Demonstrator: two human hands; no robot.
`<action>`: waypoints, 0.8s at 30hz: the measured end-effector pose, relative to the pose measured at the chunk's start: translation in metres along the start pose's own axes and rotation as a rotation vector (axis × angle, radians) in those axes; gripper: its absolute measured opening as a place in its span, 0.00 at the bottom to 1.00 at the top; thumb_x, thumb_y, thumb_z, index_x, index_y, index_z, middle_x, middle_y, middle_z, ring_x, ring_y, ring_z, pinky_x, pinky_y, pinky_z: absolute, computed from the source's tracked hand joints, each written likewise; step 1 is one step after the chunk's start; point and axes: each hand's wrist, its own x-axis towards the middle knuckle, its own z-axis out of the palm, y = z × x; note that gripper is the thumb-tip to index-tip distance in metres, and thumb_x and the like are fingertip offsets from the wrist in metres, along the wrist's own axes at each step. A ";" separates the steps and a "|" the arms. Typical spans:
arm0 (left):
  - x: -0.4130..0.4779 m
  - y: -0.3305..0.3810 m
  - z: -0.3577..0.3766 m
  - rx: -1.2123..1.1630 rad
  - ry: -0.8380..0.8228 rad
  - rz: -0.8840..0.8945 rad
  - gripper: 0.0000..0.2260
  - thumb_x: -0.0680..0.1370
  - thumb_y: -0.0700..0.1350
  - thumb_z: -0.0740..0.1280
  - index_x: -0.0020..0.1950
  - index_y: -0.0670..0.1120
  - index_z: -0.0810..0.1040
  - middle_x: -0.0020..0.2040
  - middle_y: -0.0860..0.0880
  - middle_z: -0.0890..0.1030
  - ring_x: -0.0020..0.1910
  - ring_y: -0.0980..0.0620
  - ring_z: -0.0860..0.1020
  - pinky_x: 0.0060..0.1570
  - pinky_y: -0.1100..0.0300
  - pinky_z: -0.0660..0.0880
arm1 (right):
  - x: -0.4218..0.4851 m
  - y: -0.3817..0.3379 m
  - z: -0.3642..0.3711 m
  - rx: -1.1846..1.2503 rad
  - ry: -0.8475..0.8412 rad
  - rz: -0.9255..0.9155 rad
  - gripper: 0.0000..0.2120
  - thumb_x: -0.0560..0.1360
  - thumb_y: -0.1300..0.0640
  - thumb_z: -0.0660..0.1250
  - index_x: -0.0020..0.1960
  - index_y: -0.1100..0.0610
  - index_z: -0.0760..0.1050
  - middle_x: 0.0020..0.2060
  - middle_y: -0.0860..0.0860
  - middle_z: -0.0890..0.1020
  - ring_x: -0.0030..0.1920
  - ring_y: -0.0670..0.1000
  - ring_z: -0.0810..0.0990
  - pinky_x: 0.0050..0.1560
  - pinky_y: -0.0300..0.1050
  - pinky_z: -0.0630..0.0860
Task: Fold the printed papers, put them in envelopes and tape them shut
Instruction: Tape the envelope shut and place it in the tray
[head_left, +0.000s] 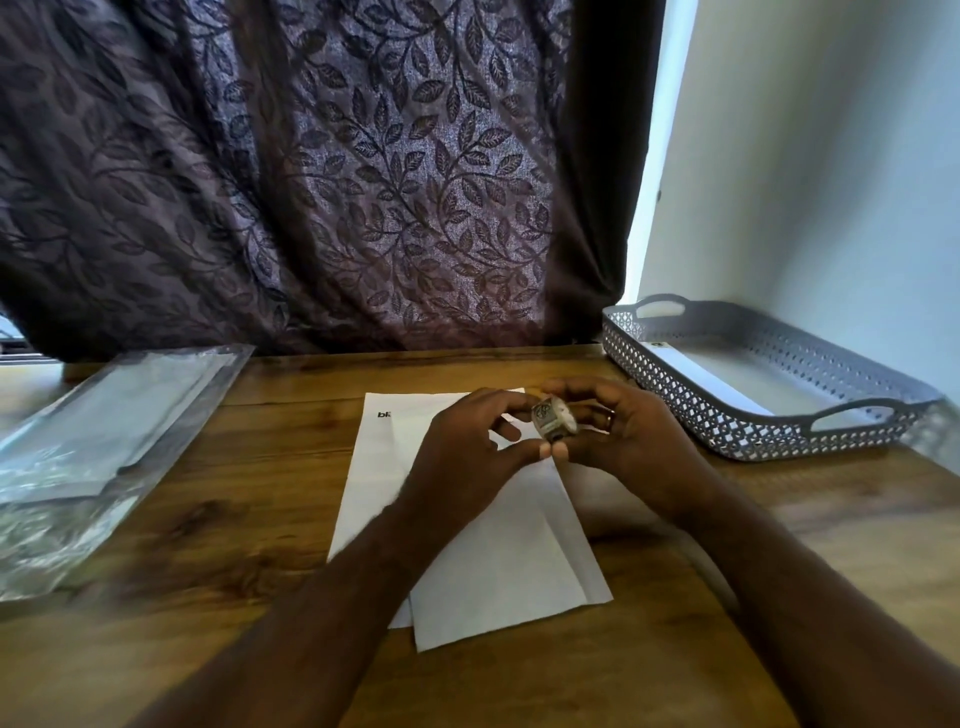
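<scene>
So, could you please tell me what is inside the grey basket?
A flat white envelope lies on the floor of the grey basket. Its near edge is hidden behind the basket's perforated wall, and anything beneath it is covered.

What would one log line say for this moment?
left hand, right hand: hold tape roll | envelope: flat on table, under hands

Your left hand (467, 441) hides most of the heading on the printed paper (374, 467), and your right hand (639, 441) covers part of the tape roll (555, 420). The plastic packet (93, 441) at left is blurred and cut off by the edge.
</scene>
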 end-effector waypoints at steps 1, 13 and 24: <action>0.000 0.001 -0.001 -0.005 -0.003 0.012 0.19 0.72 0.49 0.77 0.62 0.50 0.80 0.52 0.62 0.76 0.44 0.70 0.76 0.45 0.72 0.75 | 0.000 0.000 0.000 0.034 0.011 0.009 0.29 0.66 0.69 0.78 0.65 0.56 0.77 0.53 0.52 0.86 0.55 0.50 0.85 0.53 0.43 0.82; -0.002 0.000 -0.004 -0.002 0.060 0.055 0.05 0.76 0.45 0.73 0.50 0.47 0.81 0.48 0.53 0.83 0.45 0.62 0.77 0.44 0.72 0.74 | 0.001 -0.001 0.005 -0.108 -0.045 0.008 0.32 0.66 0.68 0.79 0.67 0.56 0.75 0.56 0.49 0.84 0.56 0.44 0.84 0.54 0.39 0.80; -0.001 -0.001 0.000 0.117 0.113 0.137 0.03 0.77 0.43 0.72 0.50 0.46 0.81 0.46 0.54 0.81 0.38 0.62 0.76 0.41 0.75 0.74 | 0.001 -0.004 0.005 -0.064 0.011 -0.005 0.34 0.66 0.68 0.79 0.65 0.47 0.72 0.50 0.49 0.85 0.53 0.46 0.85 0.50 0.37 0.80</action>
